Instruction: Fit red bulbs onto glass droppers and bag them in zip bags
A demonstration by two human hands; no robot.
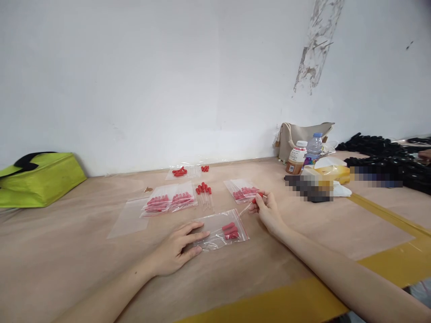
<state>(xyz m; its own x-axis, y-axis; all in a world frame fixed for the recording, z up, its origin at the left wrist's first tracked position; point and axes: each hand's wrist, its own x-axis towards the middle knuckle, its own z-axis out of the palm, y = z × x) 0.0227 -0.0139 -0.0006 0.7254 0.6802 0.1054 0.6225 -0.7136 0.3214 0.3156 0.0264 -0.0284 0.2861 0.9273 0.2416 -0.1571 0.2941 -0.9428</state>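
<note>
My left hand point(180, 246) lies with fingers spread on the left end of a clear zip bag point(210, 220). Inside that bag are several droppers with red rubber bulbs point(230, 231). My right hand point(267, 213) pinches a glass dropper point(248, 207) by its red bulb, the thin tip pointing at the bag's right-hand edge. Whether the tip is inside the bag I cannot tell. Just beyond, a small group of loose red-bulbed droppers point(204, 190) lies on the brown paper. Filled bags point(182, 199) lie to their left, and more filled bags point(240, 190) to their right.
A flat, unfilled bag point(128, 217) lies at left. Red bulbs point(179, 171) and glass tubes rest near the wall. A lime-green bag point(43, 179) stands far left. At right are a drink bottle point(296, 158), a water bottle point(314, 148), a beige bag point(305, 130) and black items point(380, 157).
</note>
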